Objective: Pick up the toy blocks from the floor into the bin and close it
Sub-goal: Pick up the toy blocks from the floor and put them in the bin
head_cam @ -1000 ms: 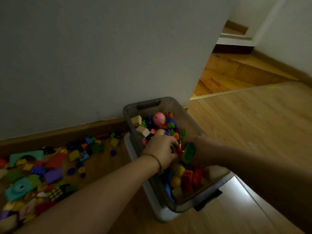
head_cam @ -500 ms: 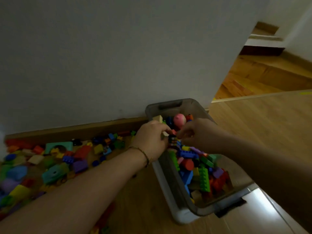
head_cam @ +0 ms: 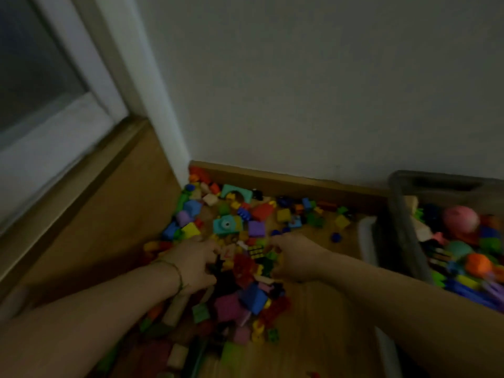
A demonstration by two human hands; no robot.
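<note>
**Head view.** Toy blocks (head_cam: 244, 268) lie heaped on the floor (head_cam: 313, 323) in the wall corner, directly between the left hand (head_cam: 195, 266) and the right hand (head_cam: 293, 259). Each grip points fingers-down into the heap, partly curled (blur hides whether either has closed on a block). The bin (head_cam: 403, 214), part-filled and lidless, stands to the right, nearer the right hand, so the carry should run rightward.

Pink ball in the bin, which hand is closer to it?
Right. The right hand is over the floor blocks, left of the pink ball; the left hand lies even farther left.
</note>
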